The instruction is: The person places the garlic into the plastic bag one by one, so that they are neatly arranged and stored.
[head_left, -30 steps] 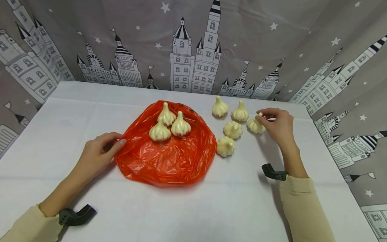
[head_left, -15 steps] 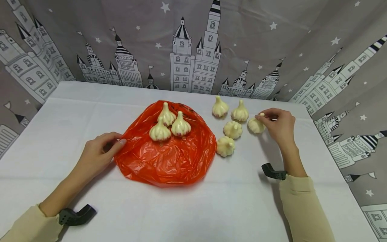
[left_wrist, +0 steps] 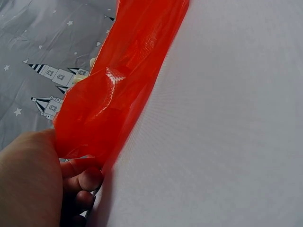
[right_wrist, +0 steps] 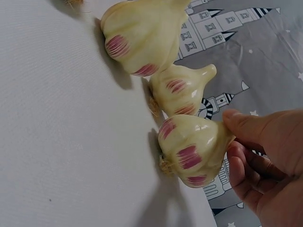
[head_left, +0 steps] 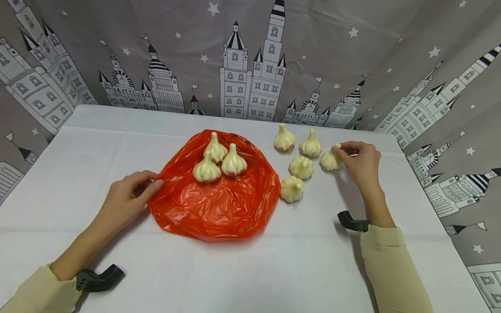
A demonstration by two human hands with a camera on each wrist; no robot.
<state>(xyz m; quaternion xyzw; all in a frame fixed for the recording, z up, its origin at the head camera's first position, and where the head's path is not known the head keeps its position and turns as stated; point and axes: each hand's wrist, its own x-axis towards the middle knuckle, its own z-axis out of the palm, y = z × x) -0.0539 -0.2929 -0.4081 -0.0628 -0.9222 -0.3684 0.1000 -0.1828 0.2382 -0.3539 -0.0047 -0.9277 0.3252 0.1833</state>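
My left hand (head_left: 127, 193) pinches the left edge of a red plastic bag (head_left: 219, 208), which lies spread flat on the white cloth. In the left wrist view the bag's edge (left_wrist: 113, 94) lifts in a fold beside the thumb. Three garlic bulbs (head_left: 207, 169) stand on the far half of the bag. To the right, my right hand (head_left: 362, 163) holds a garlic bulb (head_left: 330, 161) by its stem between thumb and fingers. The right wrist view shows this bulb (right_wrist: 196, 149) with purple streaks and a rooty base close over the cloth.
Several more garlic bulbs (head_left: 301, 168) stand between the bag and the right hand, one of them (head_left: 292, 189) right at the bag's right edge. A grey curtain (head_left: 321, 48) printed with castles hangs behind the table (head_left: 235, 278).
My right hand has shifted very slightly, keeping its pinch on the garlic bulb's stem. The left hand, the bag and the other bulbs stay put.
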